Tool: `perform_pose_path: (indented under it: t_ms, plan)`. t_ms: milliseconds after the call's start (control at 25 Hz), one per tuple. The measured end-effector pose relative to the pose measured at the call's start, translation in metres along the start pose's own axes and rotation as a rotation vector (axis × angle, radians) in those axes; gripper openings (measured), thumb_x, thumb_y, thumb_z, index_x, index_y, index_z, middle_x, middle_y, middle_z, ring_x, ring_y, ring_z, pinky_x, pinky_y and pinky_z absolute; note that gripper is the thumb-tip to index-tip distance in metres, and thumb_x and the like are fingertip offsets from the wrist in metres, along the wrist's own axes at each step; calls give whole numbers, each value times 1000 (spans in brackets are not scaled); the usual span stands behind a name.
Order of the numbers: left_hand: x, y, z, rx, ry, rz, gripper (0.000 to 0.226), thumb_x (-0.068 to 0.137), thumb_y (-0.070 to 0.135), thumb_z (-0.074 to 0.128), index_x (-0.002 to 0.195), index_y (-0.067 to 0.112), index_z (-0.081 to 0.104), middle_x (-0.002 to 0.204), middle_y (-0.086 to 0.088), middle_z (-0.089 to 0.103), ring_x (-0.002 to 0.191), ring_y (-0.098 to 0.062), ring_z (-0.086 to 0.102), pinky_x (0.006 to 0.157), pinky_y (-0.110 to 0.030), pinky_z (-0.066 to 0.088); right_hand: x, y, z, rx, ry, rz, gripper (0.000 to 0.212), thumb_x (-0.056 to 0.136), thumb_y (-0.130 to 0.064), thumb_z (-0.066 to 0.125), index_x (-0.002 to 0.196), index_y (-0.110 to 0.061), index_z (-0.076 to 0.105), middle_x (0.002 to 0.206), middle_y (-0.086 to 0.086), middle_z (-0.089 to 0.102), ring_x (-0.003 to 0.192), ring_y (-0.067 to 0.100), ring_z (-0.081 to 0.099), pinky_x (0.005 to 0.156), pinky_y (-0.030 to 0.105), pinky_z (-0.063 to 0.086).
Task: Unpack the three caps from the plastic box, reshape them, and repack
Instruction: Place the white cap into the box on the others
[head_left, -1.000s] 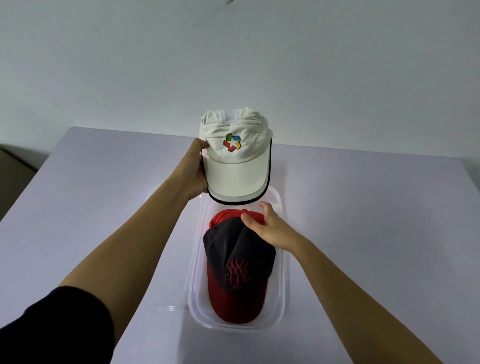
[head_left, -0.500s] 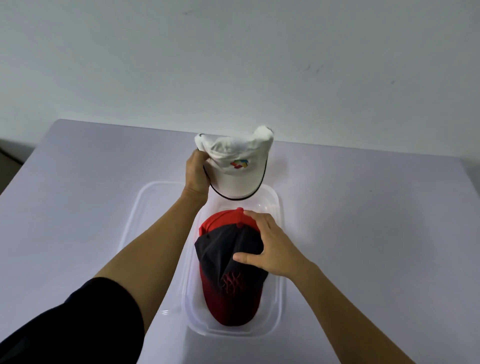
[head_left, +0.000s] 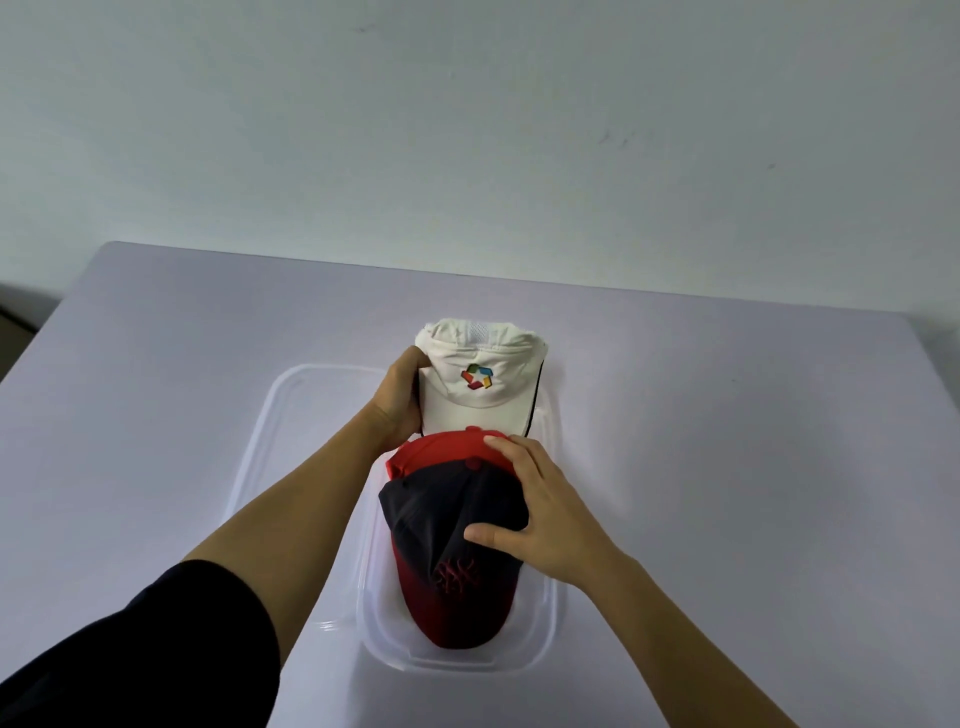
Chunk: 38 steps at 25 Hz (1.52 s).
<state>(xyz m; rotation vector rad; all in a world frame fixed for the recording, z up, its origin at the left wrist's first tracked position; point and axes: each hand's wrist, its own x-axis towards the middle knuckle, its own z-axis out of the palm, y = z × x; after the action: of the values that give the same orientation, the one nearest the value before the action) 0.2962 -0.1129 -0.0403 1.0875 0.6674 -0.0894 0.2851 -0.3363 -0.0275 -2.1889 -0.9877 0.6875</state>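
A clear plastic box (head_left: 540, 644) stands in the middle of the table. In it lie a red cap (head_left: 441, 452) and, on top of that, a black cap (head_left: 441, 509) with a red brim and red emblem. My right hand (head_left: 540, 514) rests flat on the crown of the black cap, fingers spread. My left hand (head_left: 400, 400) grips the left side of a white cap (head_left: 478, 395) with a multicoloured logo, holding it at the far end of the box, its brim tucked behind the red cap.
A clear lid (head_left: 275, 426) lies flat on the table to the left of the box, partly under my left arm. The pale table (head_left: 727, 467) ends at a plain wall behind.
The white cap has come down from above the box and now sits at its far end behind the red cap. My right hand has slid onto the black cap's crown.
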Motion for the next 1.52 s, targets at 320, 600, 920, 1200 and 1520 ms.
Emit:
perform_pose_path:
  t_ms: [320,600,920,1200,1520]
  plan:
    - [-6,6,8,183,139,-222,25,88,26,40,106,15,55,105,-8,59,94,-25,56,92,-43,48,3,4,-1,8,12,18,86,74,-62,64,144,-39,19,148,-14,23,134,8,30,111,39,35]
    - [0,10,-4,380,136,31,30,95,22,40,124,19,39,116,-6,50,102,-23,52,74,-42,50,0,6,0,-11,22,-9,85,73,-68,58,143,-42,18,148,-15,22,135,9,31,110,42,36]
    - [5,1,-8,585,17,-287,33,90,11,35,122,12,35,104,-11,44,81,-20,45,70,-33,41,-3,5,1,-19,37,-37,82,72,-72,53,142,-40,25,148,-15,21,136,8,27,111,44,34]
    - [11,-10,-6,974,-30,-103,46,89,12,33,135,17,35,128,-12,50,107,-27,53,90,-38,48,4,9,-3,-17,15,13,82,75,-64,61,144,-39,25,149,-17,20,137,8,26,112,40,33]
    - [10,-5,0,1487,-3,-17,41,92,11,42,132,3,42,123,-19,58,106,-32,56,84,-34,43,14,18,-3,136,-101,35,83,78,-59,62,146,-37,21,151,-19,16,140,5,20,115,32,27]
